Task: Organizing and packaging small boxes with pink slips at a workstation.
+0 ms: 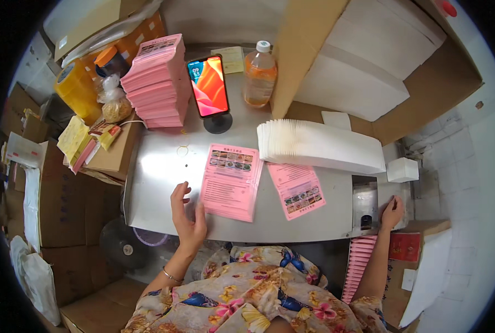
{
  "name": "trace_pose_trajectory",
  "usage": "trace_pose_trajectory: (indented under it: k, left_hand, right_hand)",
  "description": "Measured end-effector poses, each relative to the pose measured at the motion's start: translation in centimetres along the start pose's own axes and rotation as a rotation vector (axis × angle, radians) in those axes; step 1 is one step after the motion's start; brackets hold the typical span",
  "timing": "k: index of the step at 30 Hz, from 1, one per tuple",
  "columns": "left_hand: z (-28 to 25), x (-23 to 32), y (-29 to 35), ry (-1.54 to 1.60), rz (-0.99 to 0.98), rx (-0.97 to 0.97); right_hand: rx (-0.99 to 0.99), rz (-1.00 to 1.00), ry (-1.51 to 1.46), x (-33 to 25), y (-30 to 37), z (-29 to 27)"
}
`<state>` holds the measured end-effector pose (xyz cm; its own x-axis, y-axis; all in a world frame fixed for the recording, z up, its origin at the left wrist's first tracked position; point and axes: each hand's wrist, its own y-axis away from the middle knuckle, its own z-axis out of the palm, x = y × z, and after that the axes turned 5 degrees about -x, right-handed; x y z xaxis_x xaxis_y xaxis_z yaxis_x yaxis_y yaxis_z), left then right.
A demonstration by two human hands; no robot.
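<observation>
My left hand (189,213) is held above the metal table with thumb and fingers apart, holding nothing. Just to its right lies a thin stack of pink printed leaflets (231,183). Another pink leaflet (300,191), turned the other way up, lies farther right, one corner close to a long row of folded white paper sleeves (325,145). At the table's right edge, my right hand (393,212) has its fingers curled in; whatever they may hold is hidden. It is beside a recessed slot (365,200) and below a small white block (403,170).
A phone (208,86) stands upright on a round stand at the back. Left of it rises a tall pile of pink leaflets (157,83); right of it is a plastic bottle (260,75). A large open carton (314,50) fills the back right. Boxes (111,155) crowd the left edge.
</observation>
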<state>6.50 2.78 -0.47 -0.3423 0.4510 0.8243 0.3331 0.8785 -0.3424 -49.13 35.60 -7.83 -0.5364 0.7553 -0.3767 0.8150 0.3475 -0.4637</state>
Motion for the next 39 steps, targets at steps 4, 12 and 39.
trace_pose_trajectory:
  k: [4, 12, 39]
  left_hand:
    - [2.7, 3.1, -0.3, 0.100, 0.023, 0.011]
    - [8.0, 7.0, -0.3, 0.369, 0.022, -0.075]
    - [9.9, 4.7, -6.2, 0.508, -0.218, -0.116]
  right_hand:
    - [0.007, 0.013, -0.112, 0.0, 0.0, 0.1]
    - [-0.020, 0.147, -0.419, 0.5, 0.9, 0.3]
    - [-0.234, 0.059, -0.774, -11.9, 2.4, -3.8]
